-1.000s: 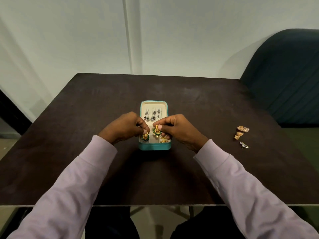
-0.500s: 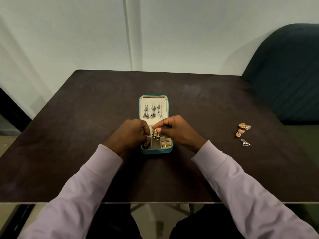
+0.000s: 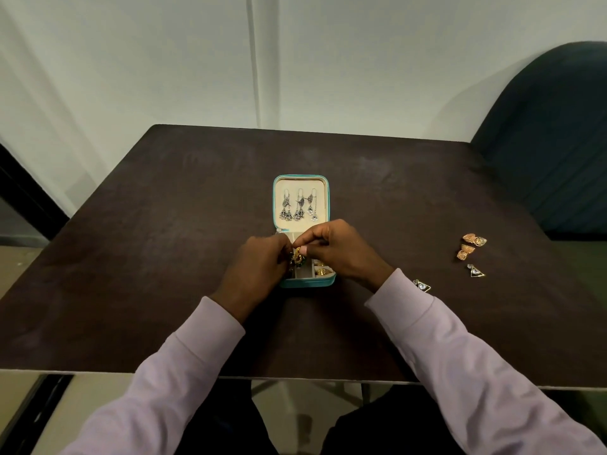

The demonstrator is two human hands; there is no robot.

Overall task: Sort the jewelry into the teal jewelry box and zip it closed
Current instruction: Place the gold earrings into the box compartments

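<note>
Both pinching green-and-gold earrings (image 3: 297, 257) over teal jewelry box (image 3: 307, 283): left hand (image 3: 259, 266), right hand (image 3: 331, 249). Could snag together (dangly), spilling toward six o'clock onto tabletop (image 3: 164, 257).

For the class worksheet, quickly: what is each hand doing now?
Left hand: curled at the gold-green earring; hold unclear.
Right hand: pinching the gold-green earring.

Wall (image 3: 164, 60): standing pale behind the dark brown tabletop (image 3: 164, 241).
Chair (image 3: 551, 142): dark teal, sitting at right.
</note>
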